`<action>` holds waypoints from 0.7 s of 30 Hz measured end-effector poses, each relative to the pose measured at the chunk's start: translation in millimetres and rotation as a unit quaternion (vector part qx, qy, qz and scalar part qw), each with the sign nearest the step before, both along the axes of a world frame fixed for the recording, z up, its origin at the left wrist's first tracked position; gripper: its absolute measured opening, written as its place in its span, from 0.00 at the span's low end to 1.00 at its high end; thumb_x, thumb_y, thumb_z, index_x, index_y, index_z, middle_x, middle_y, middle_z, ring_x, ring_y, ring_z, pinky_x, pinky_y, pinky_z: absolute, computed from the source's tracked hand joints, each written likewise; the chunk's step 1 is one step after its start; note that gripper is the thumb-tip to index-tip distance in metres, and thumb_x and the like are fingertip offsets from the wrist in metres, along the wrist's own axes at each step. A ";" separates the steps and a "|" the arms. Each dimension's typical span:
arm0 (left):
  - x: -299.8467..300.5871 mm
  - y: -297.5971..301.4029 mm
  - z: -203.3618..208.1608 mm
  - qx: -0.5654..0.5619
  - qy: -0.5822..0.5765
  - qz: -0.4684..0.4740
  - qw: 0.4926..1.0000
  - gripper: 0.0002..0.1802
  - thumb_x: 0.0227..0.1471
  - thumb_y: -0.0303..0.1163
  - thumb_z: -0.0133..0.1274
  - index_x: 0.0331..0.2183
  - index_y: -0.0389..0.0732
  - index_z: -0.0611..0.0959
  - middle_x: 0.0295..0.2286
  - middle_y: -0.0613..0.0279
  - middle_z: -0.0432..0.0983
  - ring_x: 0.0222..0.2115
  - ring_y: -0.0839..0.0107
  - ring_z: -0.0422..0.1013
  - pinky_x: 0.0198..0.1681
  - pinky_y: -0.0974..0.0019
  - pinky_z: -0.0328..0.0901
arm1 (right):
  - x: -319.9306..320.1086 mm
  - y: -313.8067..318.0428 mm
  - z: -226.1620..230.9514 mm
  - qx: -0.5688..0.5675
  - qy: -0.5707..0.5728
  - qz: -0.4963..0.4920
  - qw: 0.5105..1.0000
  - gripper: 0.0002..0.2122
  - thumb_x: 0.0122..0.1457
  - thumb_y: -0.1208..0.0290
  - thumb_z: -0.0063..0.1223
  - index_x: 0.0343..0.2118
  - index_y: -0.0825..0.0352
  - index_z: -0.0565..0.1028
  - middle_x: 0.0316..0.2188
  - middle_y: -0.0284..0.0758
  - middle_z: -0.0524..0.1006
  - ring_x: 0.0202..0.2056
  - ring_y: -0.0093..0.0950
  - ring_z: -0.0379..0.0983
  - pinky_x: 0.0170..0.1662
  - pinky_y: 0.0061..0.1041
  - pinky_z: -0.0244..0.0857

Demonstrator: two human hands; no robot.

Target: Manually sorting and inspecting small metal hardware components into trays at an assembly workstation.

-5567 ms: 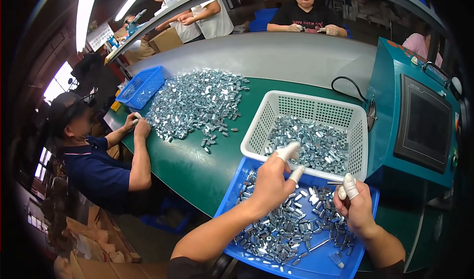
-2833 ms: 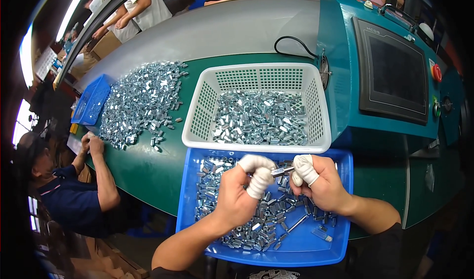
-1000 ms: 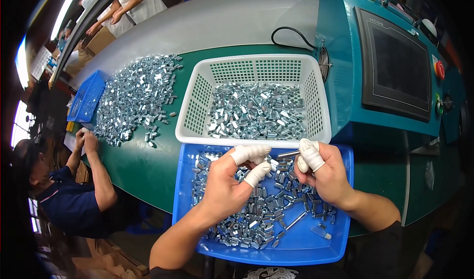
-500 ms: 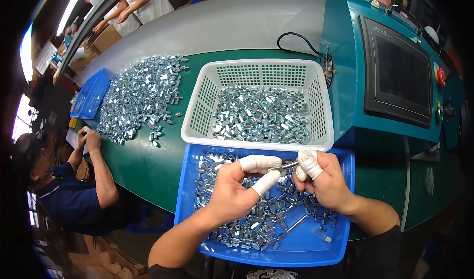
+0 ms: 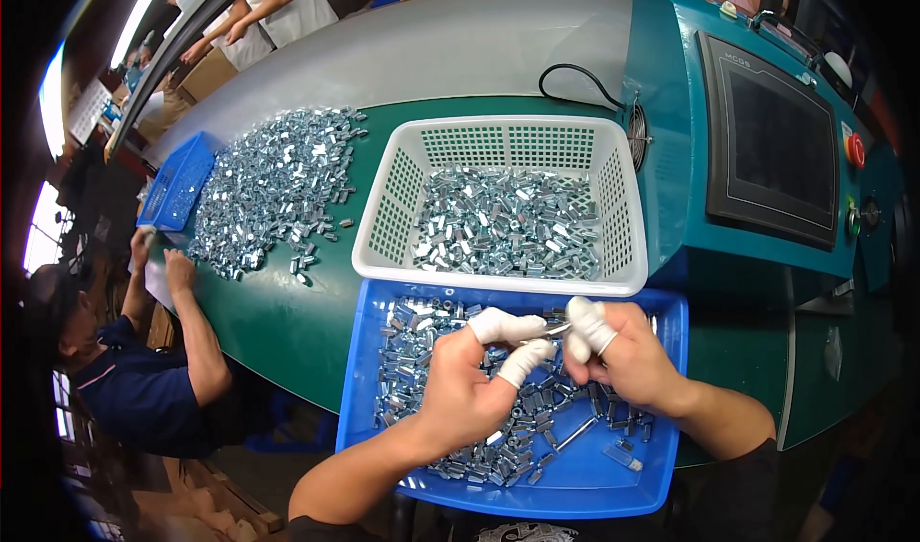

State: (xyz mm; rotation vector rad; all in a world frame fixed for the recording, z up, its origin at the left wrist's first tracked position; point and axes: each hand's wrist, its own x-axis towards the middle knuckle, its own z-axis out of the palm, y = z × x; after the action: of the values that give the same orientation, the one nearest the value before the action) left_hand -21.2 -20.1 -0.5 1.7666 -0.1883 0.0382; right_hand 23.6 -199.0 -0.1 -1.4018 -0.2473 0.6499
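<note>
Right hand (image 5: pixel 637 355): above the right half of the blue tray (image 5: pixel 599 469), white-covered thumb and finger pressed together in a pinch on a slim metal rod.
Metal rod (image 5: pixel 558 330): lies in the gap between the two hands, over the upper part of the tray; only a short bright length shows.
Left hand (image 5: pixel 465 384): covered finger and thumb brought close around the rod's other end; whether they pinch a small piece there cannot be told.
Handling of the rod: judged light, rigid and unlikely to break; its smooth, narrow surface would probably roll or slip under a loose pinch.
Place to hold the rod: best near one end, between thumb and finger pads, leaving the opposite end exposed.
Short metal pieces (image 5: pixel 494 446): heaped in the tray beneath the hands; apparently faceted, probably hard, light singly but weighty in bulk. Taking hold across two opposite flat sides should prevent turning.
White basket (image 5: pixel 500 285): just beyond the tray, holding similar loose pieces (image 5: pixel 503 221).
Table (image 5: pixel 297 336): green-topped, carrying the basket and, farther left, a wide pile (image 5: pixel 278 187) of like pieces.
</note>
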 end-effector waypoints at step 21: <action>4.4 0.9 6.8 0.098 -0.049 0.005 0.994 0.06 0.53 0.28 0.51 0.30 0.34 0.78 0.23 0.61 0.75 0.20 0.78 0.68 0.24 0.74 0.63 | -9.2 3.0 -1.1 0.007 -0.102 -0.046 0.994 0.16 0.63 0.65 0.38 0.20 0.65 0.68 0.14 0.28 0.67 0.16 0.13 0.57 0.19 0.15 0.50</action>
State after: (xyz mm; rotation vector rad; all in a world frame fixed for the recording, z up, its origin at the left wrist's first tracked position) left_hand -16.9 -19.2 6.3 1.9624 -0.2607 0.1171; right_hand 14.4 -196.0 -1.1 -1.4578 -0.3461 0.4271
